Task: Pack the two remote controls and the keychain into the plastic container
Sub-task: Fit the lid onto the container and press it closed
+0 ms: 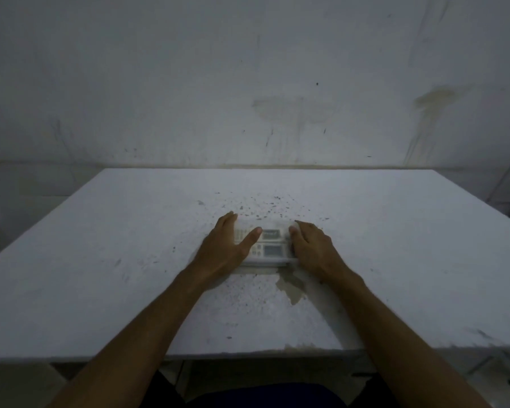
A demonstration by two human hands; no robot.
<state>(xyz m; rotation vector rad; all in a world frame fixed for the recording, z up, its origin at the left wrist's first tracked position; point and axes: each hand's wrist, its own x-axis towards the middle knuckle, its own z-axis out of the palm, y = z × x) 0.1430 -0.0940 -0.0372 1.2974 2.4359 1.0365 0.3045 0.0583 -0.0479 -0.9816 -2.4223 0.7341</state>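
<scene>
1. A clear plastic container [261, 262] sits in the middle of the white table [100, 275], close to the person.
2. 2 remote controls lie side by side inside it. The far remote [270, 233] and the near remote [270, 250] both show a small grey screen.
3. I cannot see the keychain. It may be under a hand or under the remotes, or it may not be packed yet. The picture is too dim to tell.
4. The left hand [228, 245] lies flat over the left end of the box. Its fingers are spread out and loose, and the thumb [252, 238] rests on top, near the far remote's screen.
5. The right hand [308, 245] cups the right end of the box. Its fingers bend down over that end. I cannot tell if they squeeze it or only touch it.
6. My guess is that the packing is almost over. The hands look like they are pressing a lid down or holding the box steady, but I cannot make out a lid for sure.
7. Next, the person should push down evenly on both ends so the box does not tip or slide.
8. It would also be good to check that the keychain is inside.
</scene>
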